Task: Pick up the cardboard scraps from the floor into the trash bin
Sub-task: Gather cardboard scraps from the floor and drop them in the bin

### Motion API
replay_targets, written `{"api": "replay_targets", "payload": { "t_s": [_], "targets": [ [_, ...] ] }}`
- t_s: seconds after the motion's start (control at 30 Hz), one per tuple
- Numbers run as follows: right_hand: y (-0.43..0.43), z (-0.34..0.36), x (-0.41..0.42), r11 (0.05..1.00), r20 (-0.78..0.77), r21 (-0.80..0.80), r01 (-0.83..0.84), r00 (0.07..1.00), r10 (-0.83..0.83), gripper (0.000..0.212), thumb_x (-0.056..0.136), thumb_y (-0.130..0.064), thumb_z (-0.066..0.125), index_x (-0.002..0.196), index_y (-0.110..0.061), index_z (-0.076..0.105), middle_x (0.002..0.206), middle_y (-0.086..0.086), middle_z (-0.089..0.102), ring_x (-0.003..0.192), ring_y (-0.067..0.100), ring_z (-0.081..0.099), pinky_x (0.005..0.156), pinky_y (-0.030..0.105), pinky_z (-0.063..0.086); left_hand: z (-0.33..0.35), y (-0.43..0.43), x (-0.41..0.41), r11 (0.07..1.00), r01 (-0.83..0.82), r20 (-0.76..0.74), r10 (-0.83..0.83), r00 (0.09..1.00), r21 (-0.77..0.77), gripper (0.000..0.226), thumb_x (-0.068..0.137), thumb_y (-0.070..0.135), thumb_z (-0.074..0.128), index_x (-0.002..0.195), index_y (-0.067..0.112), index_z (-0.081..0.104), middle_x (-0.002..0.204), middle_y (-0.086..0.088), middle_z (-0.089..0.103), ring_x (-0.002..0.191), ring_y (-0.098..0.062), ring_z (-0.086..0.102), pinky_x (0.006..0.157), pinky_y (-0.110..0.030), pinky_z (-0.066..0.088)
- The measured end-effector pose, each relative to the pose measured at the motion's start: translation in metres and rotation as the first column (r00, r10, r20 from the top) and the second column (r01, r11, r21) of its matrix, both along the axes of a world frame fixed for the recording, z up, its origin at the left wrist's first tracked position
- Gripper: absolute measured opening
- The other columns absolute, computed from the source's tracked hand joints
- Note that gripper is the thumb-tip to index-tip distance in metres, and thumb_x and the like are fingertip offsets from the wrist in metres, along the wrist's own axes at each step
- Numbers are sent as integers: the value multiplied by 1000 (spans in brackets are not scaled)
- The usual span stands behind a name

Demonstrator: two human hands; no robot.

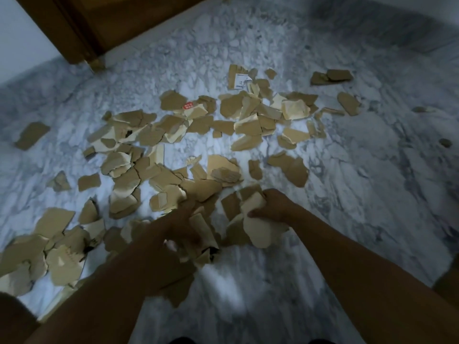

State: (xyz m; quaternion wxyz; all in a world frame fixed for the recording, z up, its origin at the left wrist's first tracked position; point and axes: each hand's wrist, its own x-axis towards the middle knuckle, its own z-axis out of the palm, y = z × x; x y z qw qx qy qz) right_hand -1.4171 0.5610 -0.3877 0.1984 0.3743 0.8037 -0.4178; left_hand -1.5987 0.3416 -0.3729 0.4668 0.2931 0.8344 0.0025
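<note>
Several torn brown cardboard scraps (173, 142) lie scattered over the marble floor (372, 194), thickest from the left edge to the middle. My right hand (273, 204) grips a bunch of pale scraps (258, 227) just above the floor. My left hand (178, 227) is blurred and holds a few scraps (203, 234) among the pile in front of me. No trash bin is in view.
A wooden door and its frame (82, 33) stand at the far left. Stray scraps lie apart at the far right (332, 76) and far left (32, 135). Bare marble floor stretches to the right and in front of me.
</note>
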Motion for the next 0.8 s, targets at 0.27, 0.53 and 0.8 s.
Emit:
{"api": "replay_targets", "payload": {
  "t_s": [0.27,0.53,0.8],
  "targets": [
    [-59,-34,-51,983,107,148,-111,990,96,83,89,-44,68,150,-14,22,154,17,20,140,48,24,108,52,35,-9,-30,-31,991,116,-43,-113,993,67,56,77,28,81,126,17,57,124,-6,61,108,-21,59,77,-23,46],
    [-22,-19,-33,994,-166,23,108,981,-103,93,86,-29,75,155,-6,16,154,15,34,138,32,40,103,35,40,-16,3,18,873,478,-177,-458,871,94,67,66,49,83,125,26,60,129,-1,59,119,-23,56,99,-39,47],
    [42,14,19,974,-176,194,118,981,-83,81,77,-18,82,144,-9,37,141,15,47,129,33,47,102,41,43,-38,33,56,722,667,-297,-606,738,182,86,69,44,82,143,23,42,161,3,14,136,-29,30,111,-42,34]
  ]
}}
